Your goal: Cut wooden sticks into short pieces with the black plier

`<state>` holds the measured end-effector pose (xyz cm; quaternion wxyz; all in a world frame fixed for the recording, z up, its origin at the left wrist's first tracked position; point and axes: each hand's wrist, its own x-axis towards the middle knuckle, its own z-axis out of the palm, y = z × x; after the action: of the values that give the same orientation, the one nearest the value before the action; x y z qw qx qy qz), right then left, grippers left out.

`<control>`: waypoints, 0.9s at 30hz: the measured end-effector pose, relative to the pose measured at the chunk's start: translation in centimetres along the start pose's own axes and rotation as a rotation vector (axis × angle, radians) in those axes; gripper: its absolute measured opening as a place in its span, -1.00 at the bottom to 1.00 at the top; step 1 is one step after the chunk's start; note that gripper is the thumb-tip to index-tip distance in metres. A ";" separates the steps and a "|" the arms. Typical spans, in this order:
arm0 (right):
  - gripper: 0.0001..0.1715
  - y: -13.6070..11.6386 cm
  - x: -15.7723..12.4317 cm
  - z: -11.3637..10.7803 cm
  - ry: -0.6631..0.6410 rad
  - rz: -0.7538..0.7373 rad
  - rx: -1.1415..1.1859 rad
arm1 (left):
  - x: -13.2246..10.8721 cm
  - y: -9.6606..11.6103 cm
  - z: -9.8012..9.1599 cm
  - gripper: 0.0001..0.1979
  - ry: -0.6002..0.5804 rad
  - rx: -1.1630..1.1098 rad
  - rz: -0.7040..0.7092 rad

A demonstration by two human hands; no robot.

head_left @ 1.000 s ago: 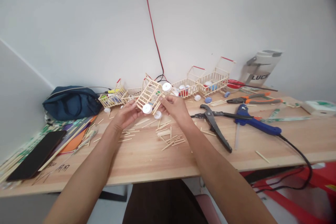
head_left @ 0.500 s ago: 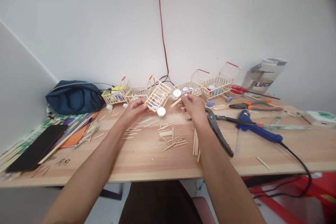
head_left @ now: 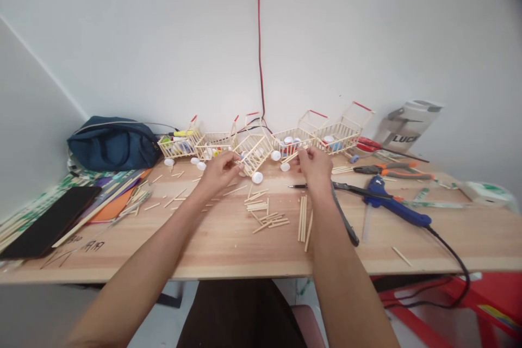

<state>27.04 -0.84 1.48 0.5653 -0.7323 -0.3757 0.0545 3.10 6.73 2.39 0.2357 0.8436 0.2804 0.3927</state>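
My left hand (head_left: 222, 171) pinches the left side of a miniature wooden-stick shopping cart (head_left: 256, 153). This cart is tilted and has a red handle bar and a white wheel (head_left: 257, 178) at its lower front. Between the thumb and fingers of my right hand (head_left: 313, 166) are thin wooden sticks (head_left: 294, 156), pointing left towards the cart. Other stick carts stand along the wall: one (head_left: 179, 147) at far left, another (head_left: 214, 141) beside it, and two (head_left: 293, 138) (head_left: 340, 133) behind my right hand. White discs show around their bases.
Cut sticks (head_left: 267, 217) lie scattered on the wooden table (head_left: 228, 261). Right of my forearm are a blue glue gun (head_left: 395, 209) with its cord, orange-handled pliers (head_left: 391, 170) and a dark-handled tool (head_left: 346, 223). Leftward are a blue pouch (head_left: 116, 144) and a black phone (head_left: 49, 223).
The cart in my left hand has turned and come lower, its red handle now showing above the basket. My right hand has shifted right with the sticks still in its fingers.
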 end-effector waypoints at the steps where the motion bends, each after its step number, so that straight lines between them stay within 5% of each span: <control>1: -0.71 0.0 0.0 0.0 -0.003 -0.004 -0.015 | 0.0 0.2 0.1 -0.84 0.002 0.046 0.023; 12: -0.70 0.2 0.0 0.0 -0.013 -0.074 -0.108 | -0.2 0.1 1.5 -0.81 0.022 0.210 0.142; 27: -0.90 1.2 0.0 0.9 -0.071 0.010 0.056 | -0.7 -1.1 2.1 -0.61 0.005 0.106 0.193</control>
<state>27.11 -0.23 0.14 0.5715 -0.7159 -0.3901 0.0936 4.01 6.70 0.09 0.1512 0.8769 0.2186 0.4004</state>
